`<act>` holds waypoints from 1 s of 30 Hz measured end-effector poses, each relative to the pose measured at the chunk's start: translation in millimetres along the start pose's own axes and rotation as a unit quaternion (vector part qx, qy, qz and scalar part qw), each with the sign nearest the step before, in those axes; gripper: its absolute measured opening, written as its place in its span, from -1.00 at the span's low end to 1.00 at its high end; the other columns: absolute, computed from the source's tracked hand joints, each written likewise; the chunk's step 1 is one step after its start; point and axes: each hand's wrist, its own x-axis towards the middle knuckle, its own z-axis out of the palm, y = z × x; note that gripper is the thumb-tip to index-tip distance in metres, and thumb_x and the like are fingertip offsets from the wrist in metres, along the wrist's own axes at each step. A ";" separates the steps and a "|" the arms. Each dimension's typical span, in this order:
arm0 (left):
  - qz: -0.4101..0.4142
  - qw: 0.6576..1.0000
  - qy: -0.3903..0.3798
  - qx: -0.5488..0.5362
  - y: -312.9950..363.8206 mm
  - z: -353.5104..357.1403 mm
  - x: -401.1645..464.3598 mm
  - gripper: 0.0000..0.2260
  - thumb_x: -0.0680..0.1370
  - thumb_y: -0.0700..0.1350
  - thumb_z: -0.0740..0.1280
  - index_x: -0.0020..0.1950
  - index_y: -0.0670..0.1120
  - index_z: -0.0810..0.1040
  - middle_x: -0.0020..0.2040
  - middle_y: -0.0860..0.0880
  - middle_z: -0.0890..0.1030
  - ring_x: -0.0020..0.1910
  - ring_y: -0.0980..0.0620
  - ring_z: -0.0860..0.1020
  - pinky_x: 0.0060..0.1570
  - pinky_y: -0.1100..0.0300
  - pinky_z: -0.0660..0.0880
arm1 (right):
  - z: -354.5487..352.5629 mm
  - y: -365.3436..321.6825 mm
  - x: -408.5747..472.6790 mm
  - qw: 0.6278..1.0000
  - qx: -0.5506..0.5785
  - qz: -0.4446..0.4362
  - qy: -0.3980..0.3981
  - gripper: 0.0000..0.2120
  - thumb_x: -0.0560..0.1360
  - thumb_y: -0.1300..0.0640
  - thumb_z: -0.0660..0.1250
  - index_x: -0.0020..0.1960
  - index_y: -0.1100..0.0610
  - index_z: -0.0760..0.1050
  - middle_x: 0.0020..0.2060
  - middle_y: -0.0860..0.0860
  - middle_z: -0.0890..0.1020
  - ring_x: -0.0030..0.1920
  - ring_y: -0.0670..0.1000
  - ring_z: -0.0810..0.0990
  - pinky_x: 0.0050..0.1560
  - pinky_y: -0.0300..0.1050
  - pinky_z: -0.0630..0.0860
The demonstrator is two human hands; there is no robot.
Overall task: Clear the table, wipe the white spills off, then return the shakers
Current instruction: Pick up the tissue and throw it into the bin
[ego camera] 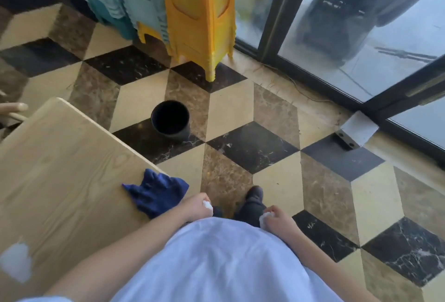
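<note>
1. Holding a crumpled white paper wad in each fist, the person stands at the near right corner of the desk (60,176); the left hand (198,207) is curled tight round one wad (207,205), the right hand (277,218) round another (263,219).
2. Both grips are fully closed on paper, with no finger free for anything else.
3. The relation that matters: the black bin (170,119) stands on the floor far of both hands and somewhat to the left, just off the desk's right edge, its mouth open upward.
4. The left hand is the nearer of the two to the bin; the right hand would have to cross in front of the body.
5. A blue cloth (157,192) lies bunched on the desk corner, just left of the left hand, partly overhanging the edge.
6. A white spill (15,262) shows on the desk at near left, well apart from the cloth and not yet wiped.
7. No shakers are in view.
8. Probably the wads go into the bin first, then the cloth is taken up.
</note>
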 end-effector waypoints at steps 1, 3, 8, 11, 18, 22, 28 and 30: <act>-0.012 1.000 -0.010 0.012 1.4 -2.8 4.9 -0.76 0.39 0.01 0.25 0.03 0.06 0.54 -0.03 0.03 0.63 -0.03 0.00 0.60 0.04 0.07 0.54 | -5.7 -10.5 8.6 1.000 0.009 -0.025 0.011 -0.82 0.55 0.20 0.16 0.06 0.11 0.52 -0.14 0.04 0.64 -0.16 -0.03 0.57 -0.20 -0.15 0.47; -0.040 0.999 -0.002 -0.008 8.0 -9.9 15.9 -0.78 0.38 0.00 0.26 0.00 0.08 0.54 -0.03 0.04 0.62 -0.01 -0.01 0.60 0.06 0.03 0.54 | -23.5 -24.4 31.9 0.999 -0.009 -0.039 -0.003 -0.80 0.54 0.20 0.18 0.10 0.13 0.52 -0.12 0.05 0.63 -0.13 0.00 0.58 -0.11 -0.06 0.51; -0.100 0.985 0.053 -0.134 33.9 -33.5 49.0 -0.75 0.38 -0.05 0.38 0.05 -0.01 0.55 0.00 -0.08 0.64 -0.12 -0.02 0.58 -0.03 0.07 0.56 | -80.4 -69.0 102.4 0.996 -0.049 -0.058 -0.052 -0.90 0.57 0.19 0.22 0.05 0.08 0.48 -0.08 -0.01 0.59 -0.07 0.02 0.55 -0.20 -0.21 0.43; -0.150 0.967 0.094 -0.180 59.9 -46.7 52.6 -0.79 0.47 -0.13 0.39 0.08 -0.09 0.52 -0.10 -0.09 0.61 -0.22 0.00 0.54 -0.24 0.18 0.48 | -125.4 -94.9 147.6 0.997 -0.044 -0.040 -0.055 -0.88 0.57 0.31 0.23 -0.08 0.18 0.51 -0.18 0.12 0.56 -0.10 0.09 0.52 -0.09 -0.03 0.49; -0.191 0.942 0.169 -0.220 118.4 -66.0 74.6 -0.81 0.46 -0.14 0.33 0.07 -0.02 0.50 -0.02 -0.08 0.59 -0.03 -0.09 0.55 -0.10 0.08 0.48 | -235.1 -112.0 244.9 0.986 -0.144 0.053 -0.059 -0.80 0.54 0.20 0.26 0.11 0.26 0.52 -0.06 0.29 0.64 -0.13 0.23 0.65 -0.23 0.00 0.52; -0.172 0.939 0.178 -0.239 135.2 -79.2 88.9 -0.80 0.48 -0.14 0.33 0.08 0.01 0.50 -0.05 -0.02 0.59 -0.03 -0.07 0.57 -0.01 0.04 0.55 | -274.3 -140.8 254.5 0.984 -0.154 0.095 0.002 -0.80 0.61 0.19 0.19 0.19 0.21 0.46 -0.16 0.23 0.63 -0.23 0.25 0.66 -0.24 -0.02 0.46; -0.197 0.922 0.140 -0.302 116.5 -97.5 100.8 -0.75 0.42 -0.15 0.39 0.09 -0.04 0.53 -0.03 -0.03 0.60 0.02 -0.09 0.57 0.00 0.07 0.52 | -266.1 -199.3 274.0 0.976 -0.177 0.126 -0.013 -0.76 0.59 0.25 0.23 0.24 0.22 0.48 -0.12 0.24 0.59 -0.31 0.19 0.60 -0.23 -0.05 0.40; -0.200 0.903 0.147 -0.350 103.9 -113.4 108.9 -0.74 0.38 -0.16 0.41 0.05 -0.04 0.56 -0.04 -0.07 0.62 -0.04 -0.10 0.59 -0.03 0.06 0.56 | -243.6 -227.8 278.9 0.976 -0.177 0.127 -0.015 -0.76 0.58 0.21 0.24 0.23 0.19 0.50 -0.16 0.21 0.59 -0.43 0.11 0.55 -0.33 -0.13 0.43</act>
